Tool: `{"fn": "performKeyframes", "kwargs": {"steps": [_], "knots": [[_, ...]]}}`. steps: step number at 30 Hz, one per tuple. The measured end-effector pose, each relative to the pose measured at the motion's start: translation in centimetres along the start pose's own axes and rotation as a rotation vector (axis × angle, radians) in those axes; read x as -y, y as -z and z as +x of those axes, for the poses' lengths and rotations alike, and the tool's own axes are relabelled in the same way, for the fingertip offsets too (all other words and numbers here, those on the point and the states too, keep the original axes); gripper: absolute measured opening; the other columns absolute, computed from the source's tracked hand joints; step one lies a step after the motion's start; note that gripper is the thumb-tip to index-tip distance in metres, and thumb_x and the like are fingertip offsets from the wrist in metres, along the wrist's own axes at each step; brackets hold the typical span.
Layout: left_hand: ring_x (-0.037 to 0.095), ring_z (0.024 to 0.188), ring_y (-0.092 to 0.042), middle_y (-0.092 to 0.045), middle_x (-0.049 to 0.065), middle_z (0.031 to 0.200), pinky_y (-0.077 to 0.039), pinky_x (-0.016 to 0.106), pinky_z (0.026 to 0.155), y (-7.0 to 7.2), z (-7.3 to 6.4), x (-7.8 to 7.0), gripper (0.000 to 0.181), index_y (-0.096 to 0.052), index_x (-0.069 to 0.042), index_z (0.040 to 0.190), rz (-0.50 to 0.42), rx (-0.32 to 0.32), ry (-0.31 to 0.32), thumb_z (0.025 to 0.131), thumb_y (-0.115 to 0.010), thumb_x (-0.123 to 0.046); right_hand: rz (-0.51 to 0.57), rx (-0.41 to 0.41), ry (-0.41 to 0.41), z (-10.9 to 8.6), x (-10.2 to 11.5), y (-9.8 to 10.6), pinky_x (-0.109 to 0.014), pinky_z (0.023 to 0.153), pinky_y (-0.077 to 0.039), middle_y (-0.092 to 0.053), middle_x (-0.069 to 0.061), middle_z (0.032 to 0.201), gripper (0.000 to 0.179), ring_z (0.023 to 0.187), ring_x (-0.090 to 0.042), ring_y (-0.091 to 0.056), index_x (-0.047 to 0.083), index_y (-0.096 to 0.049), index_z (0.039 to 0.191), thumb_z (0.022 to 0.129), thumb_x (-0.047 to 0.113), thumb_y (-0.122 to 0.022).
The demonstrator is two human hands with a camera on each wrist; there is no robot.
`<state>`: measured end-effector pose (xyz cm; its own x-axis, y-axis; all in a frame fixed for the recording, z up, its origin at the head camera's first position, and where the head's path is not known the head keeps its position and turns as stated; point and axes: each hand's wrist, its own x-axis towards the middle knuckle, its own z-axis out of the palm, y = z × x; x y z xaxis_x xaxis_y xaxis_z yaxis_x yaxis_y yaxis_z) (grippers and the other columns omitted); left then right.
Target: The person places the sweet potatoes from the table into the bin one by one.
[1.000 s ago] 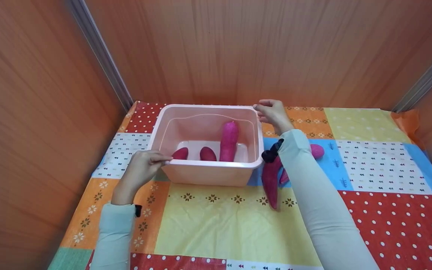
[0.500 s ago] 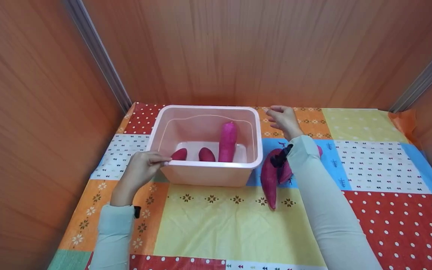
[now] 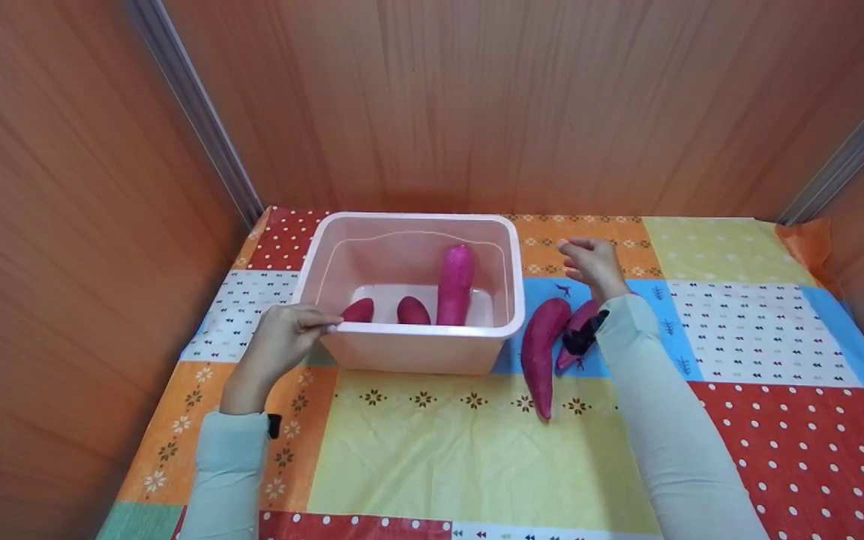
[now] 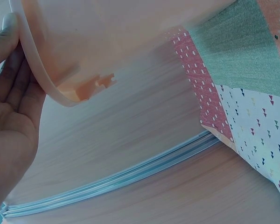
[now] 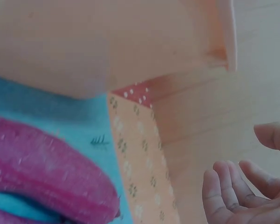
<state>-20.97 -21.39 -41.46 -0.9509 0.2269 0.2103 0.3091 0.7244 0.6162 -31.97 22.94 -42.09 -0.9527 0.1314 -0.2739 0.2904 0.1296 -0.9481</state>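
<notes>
A pink plastic tub (image 3: 409,349) stands on the cloth with three sweet potatoes inside, the longest one (image 3: 456,285) leaning at the right. My left hand (image 3: 282,337) pinches the tub's near left rim; in the left wrist view the thumb (image 4: 8,35) lies on one side of the rim and the fingers on the other. My right hand (image 3: 593,264) hovers right of the tub, holding nothing, its fingers loosely bent in the right wrist view. Below it lie a long curved sweet potato (image 3: 543,360) and another (image 3: 568,358), partly hidden behind the right wrist.
A patchwork-patterned cloth (image 3: 769,330) covers the table. Wood-grain panels (image 3: 432,105) rise behind and at both sides, with metal strips (image 3: 199,112) in the corners. Dark wrist cameras (image 3: 580,339) sit at the sleeve ends.
My right hand has left the tub's far right corner and moved right and toward me, over the loose sweet potatoes. My left hand has stayed at the rim.
</notes>
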Motion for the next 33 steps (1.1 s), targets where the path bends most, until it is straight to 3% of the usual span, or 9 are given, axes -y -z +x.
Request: {"fn": "performKeyframes", "kwargs": {"steps": [10, 13, 19, 24, 27, 33], "knots": [[0.026, 0.096, -0.067, -0.073, 0.01, 0.102, -0.058, 0.042, 0.084, 0.0, 0.1, 0.1, 0.019, -0.077, -0.01, 0.102, 0.017, -0.018, -0.036, 0.085, -0.071, -0.004, 0.042, -0.065, -0.053, -0.2, -2.7, 2.3, -0.039, 0.11, -0.041, -0.039, -0.016, 0.149, 0.056, 0.133, -0.03, -0.042, 0.002, -0.035, 0.145, 0.097, 0.024, -0.054], [0.025, 0.095, -0.067, -0.073, 0.01, 0.103, -0.058, 0.042, 0.084, 0.0, 0.0, 0.2, 0.019, -0.076, -0.01, 0.102, 0.006, -0.015, -0.028, 0.086, -0.07, -0.003, 0.054, -0.083, -0.079, -0.5, -3.3, 3.0, -0.038, 0.11, -0.041, -0.041, -0.014, 0.147, 0.058, 0.127, -0.027, -0.047, 0.003, -0.033, 0.147, 0.097, 0.025, -0.054], [0.025, 0.094, -0.067, -0.073, 0.01, 0.102, -0.058, 0.042, 0.084, -0.1, 0.1, 0.3, 0.021, -0.077, -0.011, 0.103, -0.009, -0.01, -0.005, 0.086, -0.069, -0.002, 0.052, -0.13, -0.128, -0.6, -4.6, 4.1, -0.039, 0.112, -0.038, -0.035, -0.014, 0.153, 0.063, 0.137, -0.03, -0.039, 0.006, -0.028, 0.15, 0.097, 0.029, -0.054], [0.025, 0.094, -0.067, -0.073, 0.01, 0.102, -0.058, 0.042, 0.085, -0.1, 0.1, 0.4, 0.02, -0.076, -0.011, 0.102, -0.013, -0.01, -0.007, 0.086, -0.069, -0.002, 0.107, -0.214, -0.174, -0.7, -5.4, 4.8, -0.031, 0.093, -0.051, -0.035, -0.013, 0.15, 0.064, 0.113, -0.019, -0.053, 0.009, -0.029, 0.15, 0.095, 0.026, -0.057], [0.025, 0.096, -0.068, -0.073, 0.01, 0.103, -0.057, 0.042, 0.085, -0.1, 0.1, 0.3, 0.02, -0.076, -0.01, 0.102, -0.014, -0.013, -0.012, 0.086, -0.069, -0.002, 0.149, -0.241, -0.187, -0.9, -5.8, 5.2, -0.027, 0.089, -0.052, -0.03, -0.01, 0.152, 0.067, 0.103, -0.012, -0.051, 0.01, -0.024, 0.151, 0.094, 0.025, -0.057], [0.024, 0.095, -0.067, -0.073, 0.009, 0.103, -0.058, 0.041, 0.084, -0.2, 0.0, 0.3, 0.02, -0.076, -0.011, 0.103, -0.015, -0.013, -0.004, 0.086, -0.069, -0.002, 0.178, -0.258, -0.196, -1.2, -6.7, 6.1, -0.036, 0.11, -0.04, -0.01, -0.01, 0.161, 0.076, 0.137, -0.024, -0.035, 0.01, -0.007, 0.155, 0.096, 0.026, -0.053]]}}
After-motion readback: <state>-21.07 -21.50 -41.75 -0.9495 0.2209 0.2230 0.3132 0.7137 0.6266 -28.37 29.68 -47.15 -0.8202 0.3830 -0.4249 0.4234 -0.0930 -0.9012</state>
